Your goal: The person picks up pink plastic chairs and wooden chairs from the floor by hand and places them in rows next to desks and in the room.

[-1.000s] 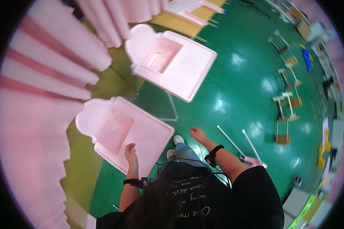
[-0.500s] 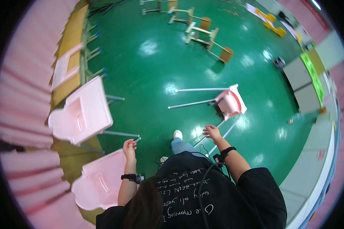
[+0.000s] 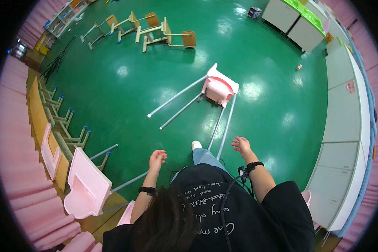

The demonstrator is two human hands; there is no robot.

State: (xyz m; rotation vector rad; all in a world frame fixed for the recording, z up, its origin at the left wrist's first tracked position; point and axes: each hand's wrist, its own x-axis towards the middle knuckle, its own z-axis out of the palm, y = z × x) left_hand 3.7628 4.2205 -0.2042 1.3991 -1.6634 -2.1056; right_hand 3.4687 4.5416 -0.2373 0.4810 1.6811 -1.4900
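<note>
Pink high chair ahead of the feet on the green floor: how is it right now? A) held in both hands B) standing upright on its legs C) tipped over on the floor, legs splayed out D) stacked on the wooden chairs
C: the pink high chair lies on the green floor, its grey legs pointing out along it, with the left hand and the right hand both empty and apart from it.

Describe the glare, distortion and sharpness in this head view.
Head view: fisheye bends the white cabinets along the right rim, with a black vignette outside the circle; ceiling lights leave soft white glare patches on the glossy green floor; the tipped pink chair and both empty hands, left hand and right hand, look sharp.
</note>
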